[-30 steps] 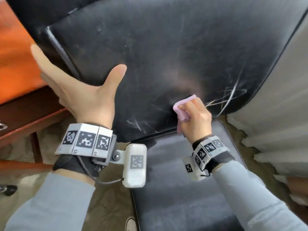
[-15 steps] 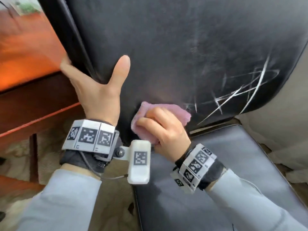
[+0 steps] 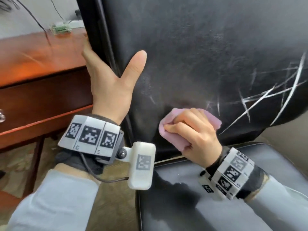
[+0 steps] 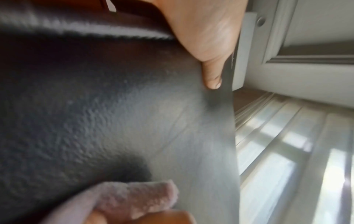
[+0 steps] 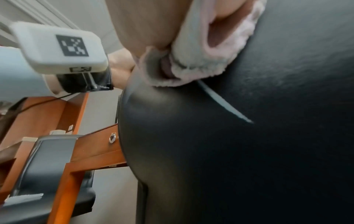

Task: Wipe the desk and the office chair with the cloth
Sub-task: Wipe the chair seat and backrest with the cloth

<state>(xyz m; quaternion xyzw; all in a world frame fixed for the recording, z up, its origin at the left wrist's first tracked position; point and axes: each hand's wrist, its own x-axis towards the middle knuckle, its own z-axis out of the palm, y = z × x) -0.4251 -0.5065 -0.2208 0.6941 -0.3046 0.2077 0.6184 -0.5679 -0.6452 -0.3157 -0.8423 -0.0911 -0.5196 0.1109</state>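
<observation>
The black leather office chair fills the head view, its backrest upright above the seat. My left hand grips the backrest's left edge, thumb flat on the front and fingers hidden behind it. My right hand holds a bunched pink cloth and presses it against the lower backrest. The left wrist view shows the thumb on the leather and the cloth below it. In the right wrist view the cloth is squeezed against the backrest. The red-brown wooden desk stands at the left.
White scratch marks cross the backrest right of the cloth. A small green circuit board with wires lies on the desk. A drawer handle sits at the desk's front. Patterned carpet lies below, and a pale curtain hangs behind the chair.
My left hand went from open in front of the backrest to holding its left edge. My right hand slid the cloth left along the lower backrest, then slightly back right.
</observation>
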